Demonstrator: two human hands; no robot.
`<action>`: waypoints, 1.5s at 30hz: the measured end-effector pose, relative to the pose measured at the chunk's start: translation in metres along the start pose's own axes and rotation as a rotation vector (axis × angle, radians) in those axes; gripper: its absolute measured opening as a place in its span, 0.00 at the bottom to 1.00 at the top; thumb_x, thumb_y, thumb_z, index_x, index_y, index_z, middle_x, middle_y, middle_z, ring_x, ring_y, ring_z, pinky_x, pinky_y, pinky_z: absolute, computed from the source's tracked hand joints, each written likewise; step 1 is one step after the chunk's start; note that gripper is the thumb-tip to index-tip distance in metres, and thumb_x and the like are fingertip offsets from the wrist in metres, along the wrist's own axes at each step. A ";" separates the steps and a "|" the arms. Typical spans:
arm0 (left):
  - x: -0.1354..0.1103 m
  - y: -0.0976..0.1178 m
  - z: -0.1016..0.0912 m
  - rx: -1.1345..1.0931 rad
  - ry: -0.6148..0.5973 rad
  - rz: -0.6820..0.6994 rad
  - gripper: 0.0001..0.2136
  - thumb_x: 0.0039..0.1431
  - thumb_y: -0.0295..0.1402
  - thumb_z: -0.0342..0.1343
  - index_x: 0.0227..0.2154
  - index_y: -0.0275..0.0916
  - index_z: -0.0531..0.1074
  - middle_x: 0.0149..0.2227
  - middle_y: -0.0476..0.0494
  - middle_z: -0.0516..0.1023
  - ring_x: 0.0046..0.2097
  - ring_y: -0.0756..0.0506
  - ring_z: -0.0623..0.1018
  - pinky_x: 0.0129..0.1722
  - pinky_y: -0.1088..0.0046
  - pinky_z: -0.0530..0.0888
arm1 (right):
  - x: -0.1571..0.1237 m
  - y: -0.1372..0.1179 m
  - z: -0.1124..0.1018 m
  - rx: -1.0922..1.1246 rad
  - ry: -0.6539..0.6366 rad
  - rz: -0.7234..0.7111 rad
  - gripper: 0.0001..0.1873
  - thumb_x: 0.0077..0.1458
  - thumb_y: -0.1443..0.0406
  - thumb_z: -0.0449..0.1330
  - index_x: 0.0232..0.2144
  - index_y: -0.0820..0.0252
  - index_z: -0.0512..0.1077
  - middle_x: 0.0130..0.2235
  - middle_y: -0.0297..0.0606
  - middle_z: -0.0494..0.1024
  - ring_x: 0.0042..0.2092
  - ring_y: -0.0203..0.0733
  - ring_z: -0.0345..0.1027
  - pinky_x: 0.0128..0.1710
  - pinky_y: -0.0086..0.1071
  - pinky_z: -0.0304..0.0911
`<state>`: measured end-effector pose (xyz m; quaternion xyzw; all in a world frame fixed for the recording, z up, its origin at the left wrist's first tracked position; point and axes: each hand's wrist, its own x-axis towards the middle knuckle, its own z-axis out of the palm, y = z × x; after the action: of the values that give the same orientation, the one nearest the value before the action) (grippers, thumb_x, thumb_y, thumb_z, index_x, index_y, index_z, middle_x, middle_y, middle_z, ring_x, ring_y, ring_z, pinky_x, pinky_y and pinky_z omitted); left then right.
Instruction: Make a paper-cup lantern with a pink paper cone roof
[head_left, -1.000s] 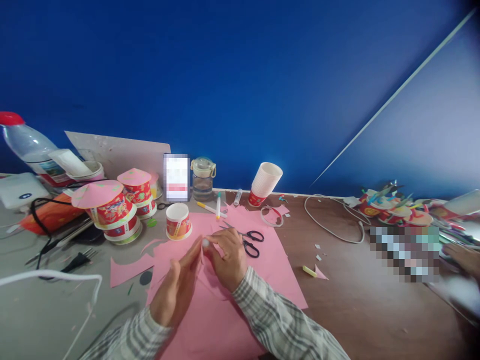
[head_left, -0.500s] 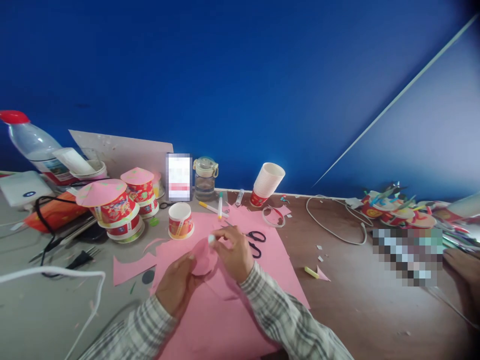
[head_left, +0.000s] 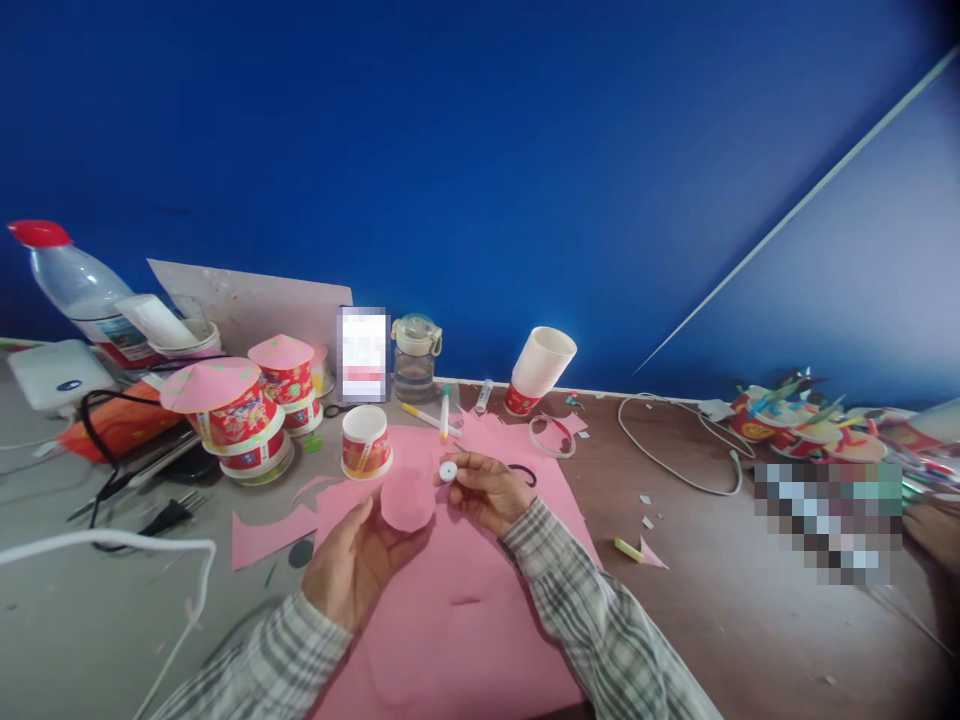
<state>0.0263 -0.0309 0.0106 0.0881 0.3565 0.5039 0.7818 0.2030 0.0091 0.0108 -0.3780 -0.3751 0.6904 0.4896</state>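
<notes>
My left hand [head_left: 352,555] holds a round piece of pink paper [head_left: 407,498] between thumb and fingers, tilted above the sheet. In my right hand [head_left: 487,490], the fingertips pinch a small white round thing [head_left: 448,472] with a dark dot in its centre; its kind is unclear. Both hands are over a large sheet of pink paper [head_left: 465,640]. Just beyond the pink disc stands a red-and-white paper cup [head_left: 367,443], upright. Part of a pair of scissors [head_left: 525,475] shows behind my right hand.
At left are stacked cups with pink cone tops [head_left: 210,385], a plug [head_left: 176,512] and a bottle [head_left: 82,290]. Behind stand a lit phone screen [head_left: 364,355], a water jar [head_left: 416,360] and a leaning cup stack [head_left: 541,370]. Another person's hand [head_left: 934,535] is at far right.
My right hand has moved right, away from the pink disc, with the white round thing turned toward me. My left hand now holds the disc alone, tilted to face me.
</notes>
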 end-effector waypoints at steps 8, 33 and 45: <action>-0.001 0.000 0.000 0.013 0.059 0.024 0.20 0.43 0.44 0.51 0.40 0.41 0.68 0.38 0.39 0.78 0.37 0.36 0.76 0.34 0.48 0.74 | -0.003 -0.001 -0.002 0.108 -0.128 0.149 0.19 0.32 0.64 0.69 0.31 0.62 0.73 0.27 0.38 0.79 0.20 0.30 0.68 0.21 0.25 0.67; -0.008 0.005 0.006 0.077 0.015 0.164 0.24 0.37 0.48 0.54 0.36 0.36 0.71 0.24 0.40 0.80 0.22 0.40 0.76 0.19 0.61 0.73 | -0.006 0.010 0.008 -0.722 0.230 -0.393 0.11 0.44 0.66 0.59 0.32 0.58 0.77 0.39 0.41 0.75 0.30 0.37 0.69 0.32 0.32 0.67; -0.010 0.002 0.006 0.105 -0.025 0.292 0.27 0.32 0.48 0.60 0.38 0.41 0.70 0.37 0.40 0.79 0.40 0.36 0.74 0.35 0.60 0.74 | -0.023 0.007 0.042 -0.828 0.127 -0.270 0.07 0.44 0.63 0.60 0.20 0.60 0.72 0.16 0.27 0.70 0.18 0.30 0.60 0.18 0.22 0.57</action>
<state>0.0260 -0.0373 0.0206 0.1857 0.3561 0.5917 0.6990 0.1678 -0.0206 0.0262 -0.5317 -0.6354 0.3870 0.4047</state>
